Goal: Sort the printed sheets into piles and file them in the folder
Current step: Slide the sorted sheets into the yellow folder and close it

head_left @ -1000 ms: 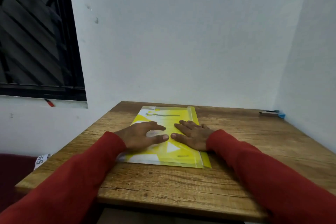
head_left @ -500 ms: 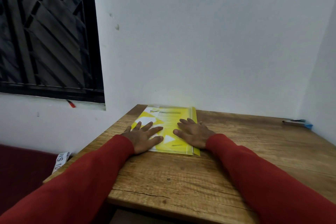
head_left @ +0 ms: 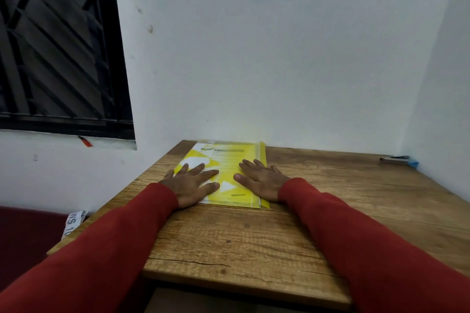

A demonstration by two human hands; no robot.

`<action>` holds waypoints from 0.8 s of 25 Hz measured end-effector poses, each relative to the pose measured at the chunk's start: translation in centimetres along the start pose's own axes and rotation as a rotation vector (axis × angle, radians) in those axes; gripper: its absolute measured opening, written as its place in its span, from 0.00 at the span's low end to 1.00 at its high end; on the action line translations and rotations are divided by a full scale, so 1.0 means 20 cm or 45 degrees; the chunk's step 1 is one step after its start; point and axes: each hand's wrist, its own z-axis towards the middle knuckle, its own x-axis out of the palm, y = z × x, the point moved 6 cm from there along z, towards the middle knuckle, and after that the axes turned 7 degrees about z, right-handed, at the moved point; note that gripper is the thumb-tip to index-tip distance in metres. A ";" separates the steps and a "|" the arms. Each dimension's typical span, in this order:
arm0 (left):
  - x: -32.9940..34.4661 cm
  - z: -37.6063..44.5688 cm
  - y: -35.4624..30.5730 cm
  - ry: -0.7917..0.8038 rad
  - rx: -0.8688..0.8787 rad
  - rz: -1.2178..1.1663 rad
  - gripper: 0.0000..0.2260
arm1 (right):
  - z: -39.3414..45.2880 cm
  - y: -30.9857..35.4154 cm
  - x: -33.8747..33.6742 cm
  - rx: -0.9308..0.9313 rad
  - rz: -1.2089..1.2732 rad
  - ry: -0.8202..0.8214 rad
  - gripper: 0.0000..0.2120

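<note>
White walls corner a wooden table (head_left: 254, 244). Left hand (head_left: 190, 185) and right hand (head_left: 259, 179) press flat, fingers straight, on the yellow folder (head_left: 230, 169) at its far edge; beyond the folder, rightward, lies a clip (head_left: 396, 159).

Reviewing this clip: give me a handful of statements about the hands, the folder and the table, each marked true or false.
1. Both hands lie flat on the yellow folder. True: the left hand and the right hand rest on it with fingers straight.
2. The folder stands upright against the wall. False: it lies flat on the wooden table.
3. The right hand holds a pen. False: it holds nothing.
4. A small tool lies in the table's far right corner. True.
5. Both sleeves are red. True.
</note>
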 end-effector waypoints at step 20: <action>-0.05 -0.06 -0.08 -0.218 0.118 -0.136 0.39 | -0.16 -0.07 -0.03 -0.017 0.054 -0.043 0.30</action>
